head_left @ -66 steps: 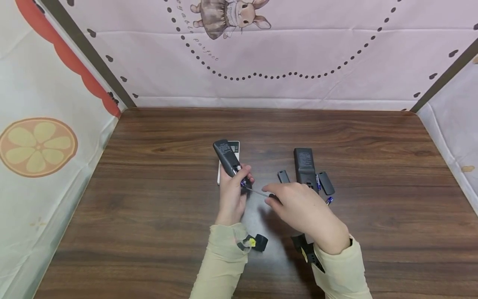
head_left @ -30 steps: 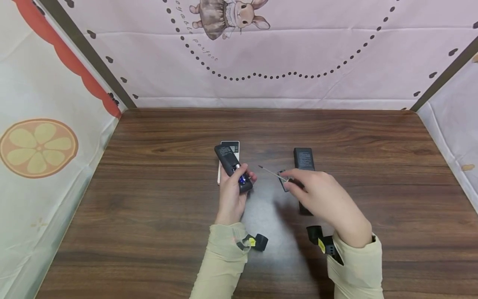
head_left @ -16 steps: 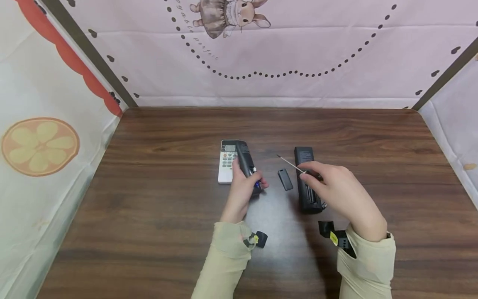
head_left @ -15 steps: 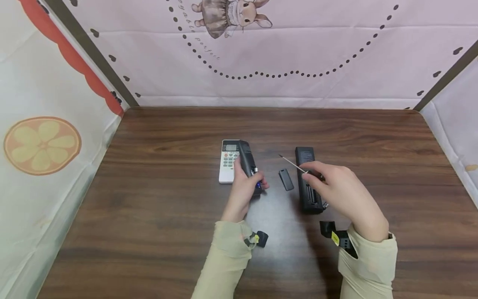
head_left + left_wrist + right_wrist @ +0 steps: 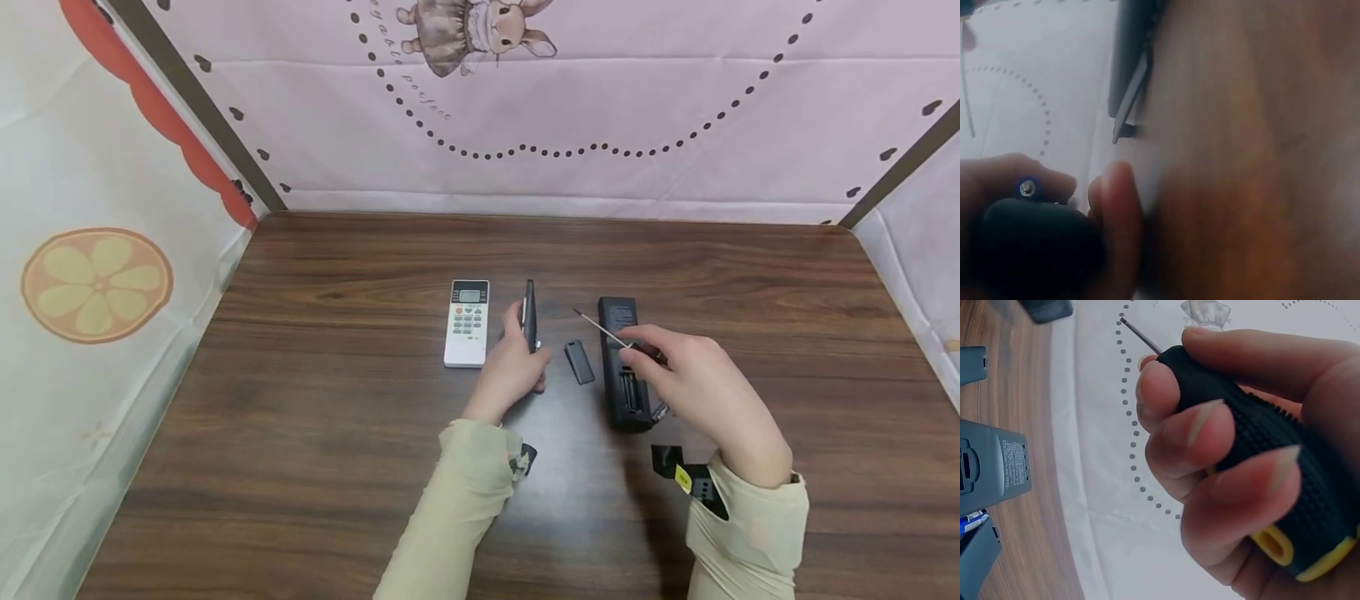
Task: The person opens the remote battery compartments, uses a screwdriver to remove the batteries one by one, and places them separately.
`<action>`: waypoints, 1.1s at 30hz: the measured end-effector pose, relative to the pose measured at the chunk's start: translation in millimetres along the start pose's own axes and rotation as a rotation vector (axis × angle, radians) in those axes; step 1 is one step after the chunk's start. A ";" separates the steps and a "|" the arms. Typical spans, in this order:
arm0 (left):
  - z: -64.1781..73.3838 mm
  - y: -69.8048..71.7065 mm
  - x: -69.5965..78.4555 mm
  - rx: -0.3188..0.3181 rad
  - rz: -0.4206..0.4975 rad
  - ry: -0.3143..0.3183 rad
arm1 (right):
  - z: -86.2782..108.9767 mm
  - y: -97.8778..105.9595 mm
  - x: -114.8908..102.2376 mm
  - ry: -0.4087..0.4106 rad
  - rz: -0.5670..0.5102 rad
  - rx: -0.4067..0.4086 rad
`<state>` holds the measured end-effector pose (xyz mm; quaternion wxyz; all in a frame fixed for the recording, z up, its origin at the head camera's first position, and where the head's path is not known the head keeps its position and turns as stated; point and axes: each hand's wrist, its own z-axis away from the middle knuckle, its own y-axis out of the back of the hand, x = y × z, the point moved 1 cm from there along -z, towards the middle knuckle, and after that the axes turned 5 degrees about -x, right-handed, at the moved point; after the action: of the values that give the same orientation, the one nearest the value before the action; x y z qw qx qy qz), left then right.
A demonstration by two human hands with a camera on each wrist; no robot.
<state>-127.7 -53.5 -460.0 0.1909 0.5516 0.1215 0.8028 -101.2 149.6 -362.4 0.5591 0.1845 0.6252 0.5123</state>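
Left hand [image 5: 513,367] grips a black remote [image 5: 529,312], right hand [image 5: 693,371] a screwdriver [image 5: 602,328].
We should turn the remote gently: the battery [image 5: 1027,187] beside our left thumb [image 5: 543,356] could slip out.

Bench [image 5: 315,383]: brown wood grain with darker streaks.
White remote [image 5: 467,337]: face up on the bench, small screen in a dark top panel, rows of buttons beneath.
Back cloth [image 5: 615,100]: pale pink, creased.
Rabbit print [image 5: 480,33]: sideways on the back cloth, in a brownish dress, lettering [image 5: 408,79] below.
Dotted line [image 5: 557,153]: dark, curving under the rabbit print.
Left cloth [image 5: 135,400]: whitish, with an orange slice [image 5: 97,285] and red scalloped band [image 5: 161,112].
Right cloth [image 5: 922,242]: pale.
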 end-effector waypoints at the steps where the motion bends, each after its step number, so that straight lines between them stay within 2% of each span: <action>1: -0.4 -0.5 2.8 -0.006 -0.077 -0.004 | 0.6 0.5 0.8 -0.002 -0.004 0.000; 7: -2.8 -3.9 18.7 -0.016 -0.519 -0.043 | 2.1 2.4 3.8 0.009 -0.015 0.010; 9: -3.7 -5.8 22.7 -0.026 -0.608 -0.047 | 2.1 2.8 4.6 0.006 -0.025 0.006; 13: -6.2 -11.6 29.0 -0.023 -0.712 -0.044 | 2.9 4.6 6.8 -0.004 -0.042 0.000; 21: -11.3 -23.5 36.9 0.004 -0.782 0.028 | 3.4 6.1 7.6 0.010 -0.047 0.008; 29: -13.7 -28.8 39.5 0.007 -0.825 0.022 | 3.5 7.0 6.6 -0.001 -0.048 0.002; 33: -13.3 -28.2 39.3 0.003 -0.808 0.031 | 3.7 6.8 6.7 -0.009 -0.053 -0.010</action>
<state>-147.8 -10.6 -443.3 0.4887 0.4473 0.3325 0.6712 -102.4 159.3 -359.5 0.5761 0.1674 0.6248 0.4997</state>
